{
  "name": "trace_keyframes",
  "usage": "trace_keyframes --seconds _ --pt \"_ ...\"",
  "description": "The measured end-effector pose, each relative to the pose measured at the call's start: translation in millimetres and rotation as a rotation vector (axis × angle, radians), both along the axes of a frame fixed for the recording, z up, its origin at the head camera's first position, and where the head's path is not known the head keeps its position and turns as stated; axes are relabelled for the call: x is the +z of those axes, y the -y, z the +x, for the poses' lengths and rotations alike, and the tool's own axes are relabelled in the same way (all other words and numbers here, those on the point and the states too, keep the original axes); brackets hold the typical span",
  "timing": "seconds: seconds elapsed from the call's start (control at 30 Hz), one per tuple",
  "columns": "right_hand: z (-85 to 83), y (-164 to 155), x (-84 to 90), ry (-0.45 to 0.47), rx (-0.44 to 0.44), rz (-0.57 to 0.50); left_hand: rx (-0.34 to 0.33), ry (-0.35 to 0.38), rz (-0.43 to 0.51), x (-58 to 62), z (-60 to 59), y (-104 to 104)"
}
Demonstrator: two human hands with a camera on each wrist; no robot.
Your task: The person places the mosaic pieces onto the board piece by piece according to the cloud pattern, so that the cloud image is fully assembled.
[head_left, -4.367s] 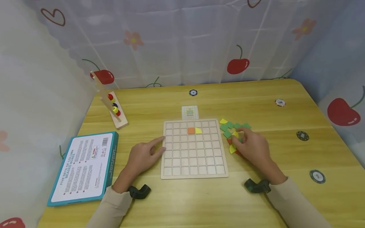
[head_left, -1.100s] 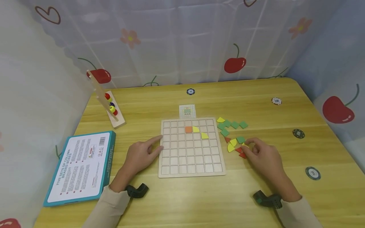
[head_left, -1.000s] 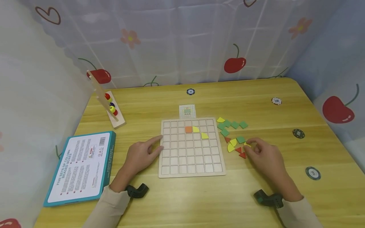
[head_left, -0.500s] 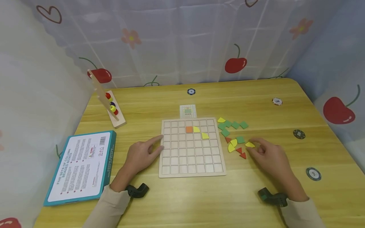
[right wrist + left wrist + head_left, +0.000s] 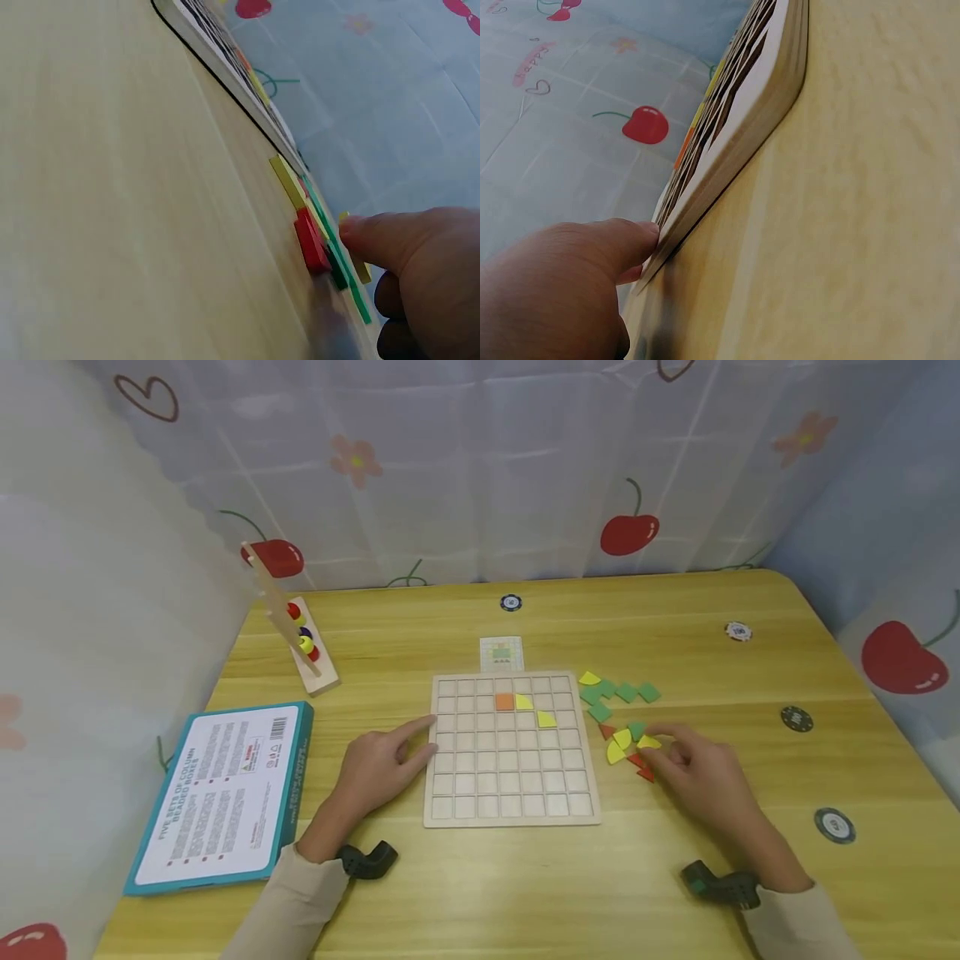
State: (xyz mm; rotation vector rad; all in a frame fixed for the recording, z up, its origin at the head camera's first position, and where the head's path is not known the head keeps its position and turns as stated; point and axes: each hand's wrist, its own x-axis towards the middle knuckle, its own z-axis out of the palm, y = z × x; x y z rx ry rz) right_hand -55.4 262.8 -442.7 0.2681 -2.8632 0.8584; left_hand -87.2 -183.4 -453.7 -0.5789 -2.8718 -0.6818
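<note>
Yellow quarter-circle tile (image 5: 649, 742) — thin, flat — pinched by right hand (image 5: 701, 768).

Readable print on the teal box

The teal box (image 5: 225, 793), at about 8 o'clock on the table, bears a white label whose heading, running along its length, reads "FIVE SETS OF COLUMN BEADED BOXES". A barcode sits at its far corner; the smaller print is too fine to read.
</note>
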Motion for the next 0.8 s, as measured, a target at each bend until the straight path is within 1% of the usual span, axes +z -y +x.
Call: trace_keyframes --seconds 0.2,0.3,0.47,0.53,0.6,0.7,0.8 --pt "-12.1 24 7.4 -0.027 0.218 0.016 0.011 0.012 -0.006 1.3 -1.3 -1" --pt "-20.8 40 12.1 0.009 0.312 0.04 0.013 0.01 -0.008 0.7 -1.1 -1" --pt "-34.4 67 15.1 0.087 0.457 0.134 0.018 0.013 -0.007 -1.0 0.2 0" --pt "-38.4 74 14.4 0.093 0.484 0.158 0.015 0.013 -0.004 -1.6 0.3 -1" --pt "-41.4 78 12.5 0.086 0.489 0.161 0.012 0.014 -0.003 -1.7 0.3 -2" --pt "-43.7 80 8.3 0.048 0.487 0.129 0.006 0.01 -0.003 -1.0 0.5 -2" --pt "-45.0 81 2.7 -0.004 0.489 0.074 0.008 0.004 -0.008 0.4 0.8 -1"
